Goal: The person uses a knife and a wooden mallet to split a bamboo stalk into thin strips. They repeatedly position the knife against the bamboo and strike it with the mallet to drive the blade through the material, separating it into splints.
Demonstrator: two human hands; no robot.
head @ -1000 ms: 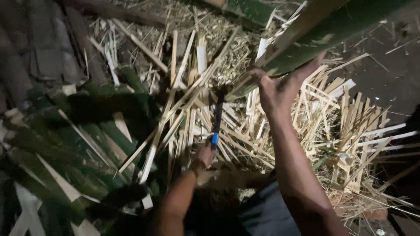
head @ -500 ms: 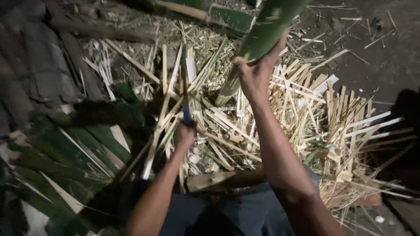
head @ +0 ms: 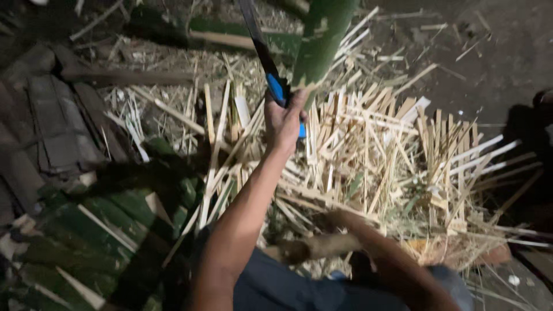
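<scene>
Left hand [head: 283, 124], gripping the blue-handled knife [head: 262, 52], is now raised beside the green bamboo [head: 319, 40]; right hand's grip is hidden.

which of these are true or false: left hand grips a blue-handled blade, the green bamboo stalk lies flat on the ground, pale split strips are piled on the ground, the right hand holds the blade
1. The left hand grips a blue-handled blade. True.
2. The green bamboo stalk lies flat on the ground. False: it stands raised, beside the blade.
3. Pale split strips are piled on the ground. True.
4. The right hand holds the blade. False: the right arm is low near the lap; its hand cannot be made out.
</scene>
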